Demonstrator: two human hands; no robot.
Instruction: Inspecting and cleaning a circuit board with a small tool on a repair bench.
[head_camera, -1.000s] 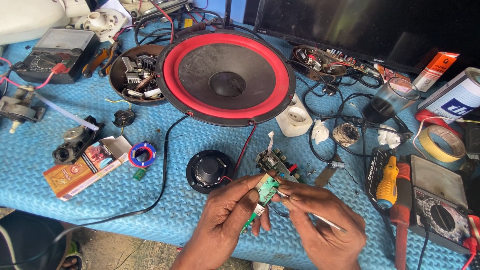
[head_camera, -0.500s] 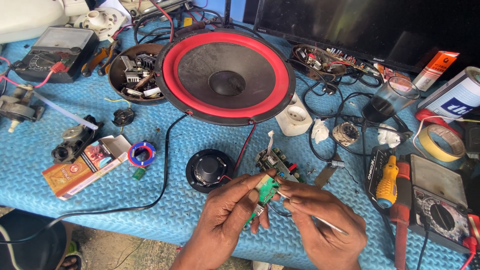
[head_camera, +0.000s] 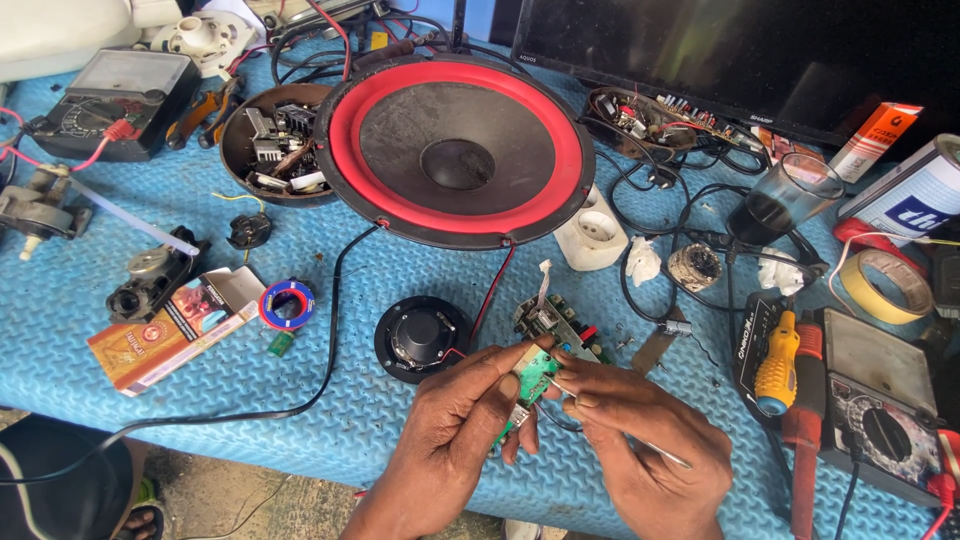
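My left hand (head_camera: 462, 430) pinches a small green circuit board (head_camera: 533, 372) low in the middle of the head view, over a blue textured mat (head_camera: 250, 400). My right hand (head_camera: 640, 445) meets it from the right, fingertips on the board's edge, with a thin metal tool (head_camera: 662, 455) running back under the fingers. Just beyond the hands lies a second green circuit board (head_camera: 556, 325) with a white ribbon cable. A small black speaker (head_camera: 421, 336) sits to the left of it, wired to the big red-rimmed speaker cone (head_camera: 458, 150).
A brown bowl of parts (head_camera: 270, 150) and an analogue meter (head_camera: 110, 100) lie at the back left. A carton (head_camera: 165, 330) and a tape roll (head_camera: 288, 304) sit at the left. A yellow screwdriver (head_camera: 776, 362), multimeter (head_camera: 880, 420), glass (head_camera: 785, 200) and masking tape (head_camera: 885, 285) crowd the right.
Both hands stay in the same spot on the small board; the fingers shift only slightly.
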